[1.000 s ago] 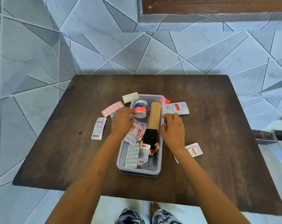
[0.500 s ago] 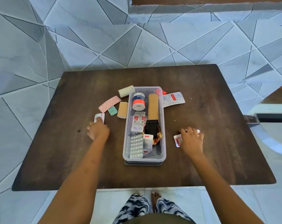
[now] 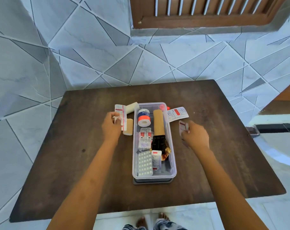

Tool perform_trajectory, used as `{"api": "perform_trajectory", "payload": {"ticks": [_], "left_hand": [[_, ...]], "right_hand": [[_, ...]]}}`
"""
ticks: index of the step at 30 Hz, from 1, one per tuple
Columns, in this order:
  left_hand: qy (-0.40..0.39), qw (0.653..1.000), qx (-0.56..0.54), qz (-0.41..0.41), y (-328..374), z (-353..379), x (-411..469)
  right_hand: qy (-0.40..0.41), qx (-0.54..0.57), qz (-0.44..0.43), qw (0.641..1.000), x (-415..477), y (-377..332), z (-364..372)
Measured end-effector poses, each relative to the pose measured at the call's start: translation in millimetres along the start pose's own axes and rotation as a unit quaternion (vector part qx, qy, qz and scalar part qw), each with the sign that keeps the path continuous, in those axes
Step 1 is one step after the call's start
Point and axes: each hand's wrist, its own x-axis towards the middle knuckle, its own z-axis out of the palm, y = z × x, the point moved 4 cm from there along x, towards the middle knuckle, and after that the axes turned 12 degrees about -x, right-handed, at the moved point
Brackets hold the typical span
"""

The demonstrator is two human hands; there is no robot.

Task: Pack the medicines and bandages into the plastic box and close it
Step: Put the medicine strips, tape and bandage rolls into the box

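A clear plastic box point(image 3: 172, 146) stands open mid-table. Inside lie an adhesive tape roll point(image 3: 144, 117), a tan bandage roll point(image 3: 159, 124), a black strip point(image 3: 158, 142) and several pill strips point(image 3: 145, 163). My left hand point(image 3: 111, 127) is left of the box, raised and shut on a white-and-red pill strip point(image 3: 120, 116). My right hand point(image 3: 195, 136) is right of the box, raised and shut on a small pill strip point(image 3: 183, 127). On the table lie a white bandage roll point(image 3: 131, 107), a tan bandage roll point(image 3: 128, 129) and a larger pill strip point(image 3: 177, 113).
The dark wooden table point(image 3: 74, 163) stands against a tiled wall. A grey lid point(image 3: 151, 182) lies under the box. A red item point(image 3: 164, 107) shows behind the box's far right corner. My bare feet point(image 3: 151, 220) show below the near table edge.
Both hands have lifted pill strips off the table, the left from the left side, the right from the right side. Both have risen and moved forward. The camera has tilted up.
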Motion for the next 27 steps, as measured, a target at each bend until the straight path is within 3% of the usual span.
{"api": "perform_trajectory", "payload": {"ticks": [3,6,9,14,16,21,25,27], "left_hand": [[-0.114,0.993,0.008,-0.003,19.5,29.0,-16.1],[-0.212,0.971,0.115,0.002,21.2,54.0,-27.7],[-0.275,0.933,0.233,0.010,17.7,69.1,-35.2],[-0.247,0.934,0.255,-0.044,9.2,73.3,-42.2],[-0.229,0.930,0.287,-0.037,5.8,75.0,-44.0],[-0.225,0.871,0.437,0.013,-2.7,79.5,-46.3],[-0.257,0.833,0.489,0.018,-2.4,83.5,-39.7],[-0.255,0.822,0.508,0.032,2.6,84.6,-37.1]], "right_hand": [[0.038,0.101,-0.043,0.993,3.7,-28.7,-22.1],[0.025,0.147,-0.091,0.985,8.1,-52.3,-25.7],[-0.007,0.127,-0.139,0.982,14.7,-65.7,-15.5],[0.013,0.180,-0.147,0.972,24.8,-69.0,-17.6],[-0.016,0.187,-0.151,0.970,29.2,-72.0,-9.5],[-0.106,0.017,-0.184,0.977,28.5,-71.6,32.1],[-0.045,-0.120,-0.261,0.957,28.3,-80.0,41.0],[-0.023,-0.137,-0.285,0.949,31.0,-83.0,42.6]]}}
